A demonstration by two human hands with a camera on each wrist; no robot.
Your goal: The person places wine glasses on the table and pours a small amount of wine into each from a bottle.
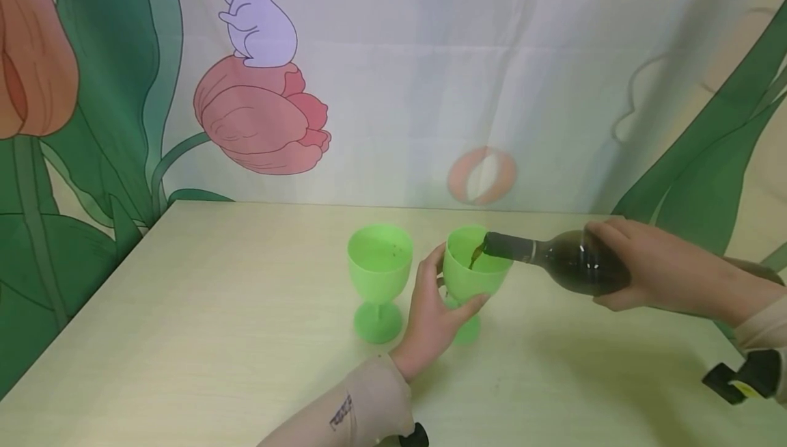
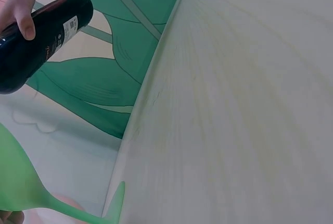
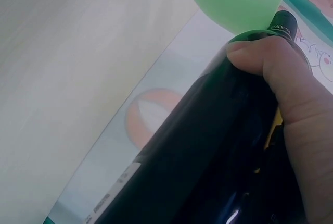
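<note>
Two green plastic goblets stand on the pale table (image 1: 215,310). My left hand (image 1: 439,307) grips the bowl of the right goblet (image 1: 472,273), thumb on one side and fingers on the other. My right hand (image 1: 645,266) holds a dark wine bottle (image 1: 562,260) tipped nearly level, its mouth over that goblet's rim, and a dark stream runs into the cup. The left goblet (image 1: 379,276) stands free beside it. The left wrist view shows the goblet's stem (image 2: 62,206) and the bottle (image 2: 39,39). In the right wrist view my fingers (image 3: 291,94) wrap the bottle (image 3: 208,156).
A printed curtain (image 1: 430,78) with tulips and a cartoon animal hangs right behind the table's far edge. The table's left edge runs diagonally toward the near left. Bare tabletop lies to the left of and in front of the goblets.
</note>
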